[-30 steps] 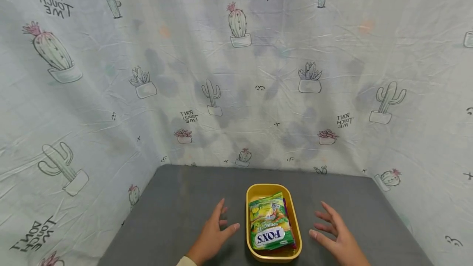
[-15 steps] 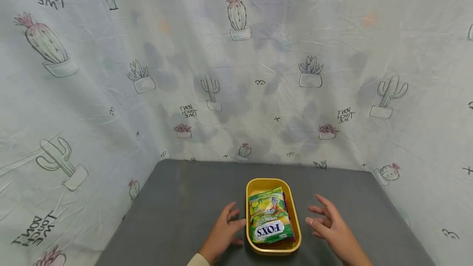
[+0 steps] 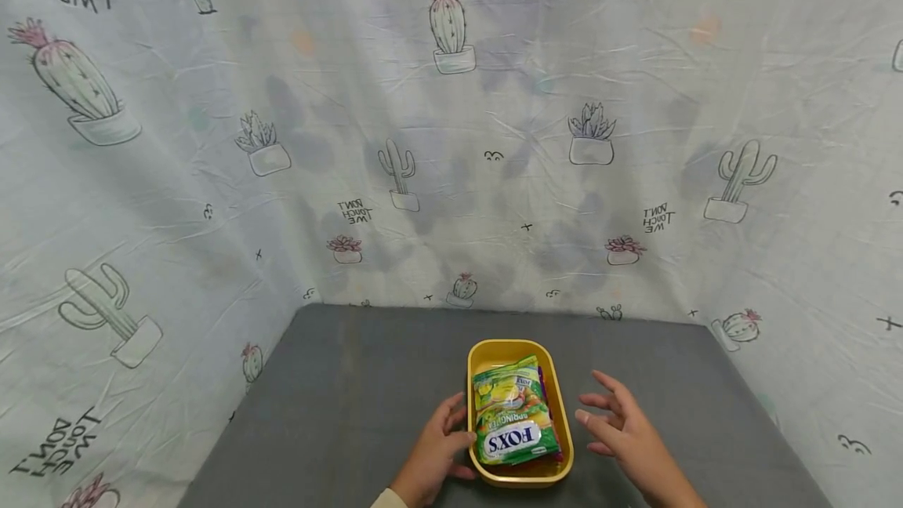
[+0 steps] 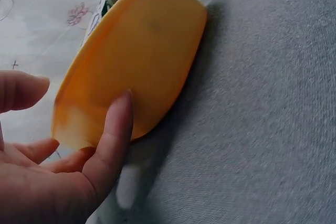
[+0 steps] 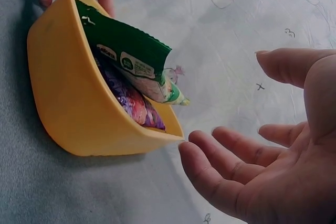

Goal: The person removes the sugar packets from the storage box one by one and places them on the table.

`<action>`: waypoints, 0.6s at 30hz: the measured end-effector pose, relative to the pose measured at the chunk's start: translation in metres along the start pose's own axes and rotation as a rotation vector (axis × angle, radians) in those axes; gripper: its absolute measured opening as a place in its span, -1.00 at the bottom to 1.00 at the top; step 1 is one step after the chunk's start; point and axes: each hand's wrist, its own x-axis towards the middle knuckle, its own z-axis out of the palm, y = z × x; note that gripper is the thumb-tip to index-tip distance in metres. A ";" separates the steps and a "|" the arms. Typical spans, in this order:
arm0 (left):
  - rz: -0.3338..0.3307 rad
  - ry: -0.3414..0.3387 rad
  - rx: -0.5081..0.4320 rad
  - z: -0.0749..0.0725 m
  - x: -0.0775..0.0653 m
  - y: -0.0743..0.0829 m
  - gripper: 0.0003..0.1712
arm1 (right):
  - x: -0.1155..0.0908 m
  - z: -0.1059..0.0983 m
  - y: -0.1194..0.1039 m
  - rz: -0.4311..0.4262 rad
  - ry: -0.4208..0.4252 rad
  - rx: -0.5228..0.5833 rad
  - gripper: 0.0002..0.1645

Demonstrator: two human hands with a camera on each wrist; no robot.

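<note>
A yellow rectangular tub [image 3: 518, 480] with rounded corners stands on the grey table. Inside lies a green FOX'S Spring Tea candy bag [image 3: 511, 414], on top of a purple bag [image 5: 128, 95] that mostly stays hidden. My left hand [image 3: 440, 445] is at the tub's left side, its fingers loosely bent. In the left wrist view one fingertip [image 4: 126, 103] meets the outer wall, while the thumb is apart from it. My right hand [image 3: 624, 433] hovers off the tub's right side with relaxed fingers and holds nothing; in the right wrist view its palm faces the tub.
Grey cloth covers the table [image 3: 374, 382]. A pale curtain [image 3: 494, 179] printed with cacti hangs behind it and along both sides. Grey tabletop lies on either side of the tub and behind it.
My left hand has moved right, up to the tub's side. The right hand has come slightly closer to the tub. The head view has tilted down a little; the bags lie the same.
</note>
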 end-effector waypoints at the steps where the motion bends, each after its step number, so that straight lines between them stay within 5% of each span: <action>1: 0.008 -0.012 -0.012 0.001 0.000 -0.001 -0.18 | 0.000 0.001 0.000 0.000 -0.002 0.004 0.02; 18: -0.017 -0.079 -0.105 -0.001 -0.001 -0.004 -0.20 | 0.008 0.017 -0.002 0.024 -0.064 0.056 -0.05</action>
